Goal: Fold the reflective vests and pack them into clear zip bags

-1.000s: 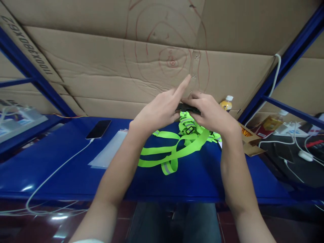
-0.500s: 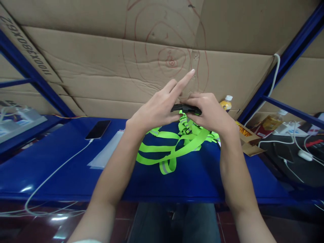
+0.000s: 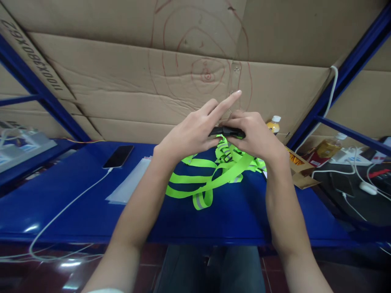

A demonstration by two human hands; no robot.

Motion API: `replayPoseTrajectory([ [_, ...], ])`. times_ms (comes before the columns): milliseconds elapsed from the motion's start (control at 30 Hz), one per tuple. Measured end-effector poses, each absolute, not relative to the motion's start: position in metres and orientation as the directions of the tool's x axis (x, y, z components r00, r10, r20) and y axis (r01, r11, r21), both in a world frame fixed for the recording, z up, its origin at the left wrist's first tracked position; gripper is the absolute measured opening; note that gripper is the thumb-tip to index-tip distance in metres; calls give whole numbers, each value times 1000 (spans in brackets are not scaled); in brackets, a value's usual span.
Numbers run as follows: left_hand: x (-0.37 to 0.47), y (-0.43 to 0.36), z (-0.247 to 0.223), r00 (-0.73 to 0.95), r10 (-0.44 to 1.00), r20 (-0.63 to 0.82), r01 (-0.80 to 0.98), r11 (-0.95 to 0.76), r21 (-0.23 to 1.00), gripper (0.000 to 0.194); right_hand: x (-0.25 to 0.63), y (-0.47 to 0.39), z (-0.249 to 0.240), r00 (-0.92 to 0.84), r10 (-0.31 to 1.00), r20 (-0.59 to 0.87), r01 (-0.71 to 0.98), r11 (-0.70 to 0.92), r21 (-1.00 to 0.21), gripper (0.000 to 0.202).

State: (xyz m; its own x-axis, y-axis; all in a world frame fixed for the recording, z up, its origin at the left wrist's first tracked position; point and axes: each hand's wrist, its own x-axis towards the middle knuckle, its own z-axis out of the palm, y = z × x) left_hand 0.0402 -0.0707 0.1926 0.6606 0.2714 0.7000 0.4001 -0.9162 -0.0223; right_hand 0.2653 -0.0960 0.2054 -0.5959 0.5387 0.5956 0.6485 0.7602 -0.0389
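Note:
A black plastic buckle [image 3: 226, 131] spans the gap between my two hands, above the blue table. My left hand [image 3: 194, 129] grips its left end with the thumb below, while the index finger points out toward the cardboard. Its right end is held by my right hand [image 3: 252, 132], fingers curled over the top and thumb underneath; part of the buckle is hidden there. Bright green webbing straps [image 3: 210, 185] with grey reflective stripes hang from the buckle and lie in loops and a bunched heap below the hands.
Left on the blue table [image 3: 76, 203] are a phone [image 3: 118, 156] on a white cable and clear plastic bags [image 3: 130, 183]. An opened cardboard box [image 3: 301, 167], bottles [image 3: 274, 124] and chargers are at right. A cardboard panel [image 3: 122, 81] with red rings stands behind.
My left hand has shifted slightly right and its pointing index finger has dropped a little. The buckle stays between both hands, moved slightly right; the straps lie nearly as before.

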Motion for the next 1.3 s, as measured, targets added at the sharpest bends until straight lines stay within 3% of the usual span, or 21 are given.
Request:
replayPoseTrajectory([
  [267, 50, -80, 190, 673, 258, 694, 403, -914, -51, 79, 264, -98, 207, -610, 523, 595, 589, 802, -100, 32],
  [533, 58, -78, 182, 651, 346, 675, 471, -882, -2, 89, 252, -98, 202, -585, 614, 530, 696, 715, -59, 32],
  [1000, 58, -70, 181, 633, 319, 706, 435, -900, 17, 87, 239, -98, 196, -401, 652, 643, 790, 602, -117, 23],
  [1133, 54, -69, 183, 619, 319, 718, 438, -899, 21, 90, 258, -101, 203, -501, 640, 583, 671, 712, -205, 32],
  [1200, 53, -72, 186, 619, 314, 720, 435, -900, 18, 89, 272, -105, 209, -548, 642, 536, 592, 750, -294, 46],
  [1300, 54, -79, 188, 640, 298, 709, 431, -902, -10, 85, 289, -109, 216, -548, 680, 487, 534, 733, -422, 48],
])
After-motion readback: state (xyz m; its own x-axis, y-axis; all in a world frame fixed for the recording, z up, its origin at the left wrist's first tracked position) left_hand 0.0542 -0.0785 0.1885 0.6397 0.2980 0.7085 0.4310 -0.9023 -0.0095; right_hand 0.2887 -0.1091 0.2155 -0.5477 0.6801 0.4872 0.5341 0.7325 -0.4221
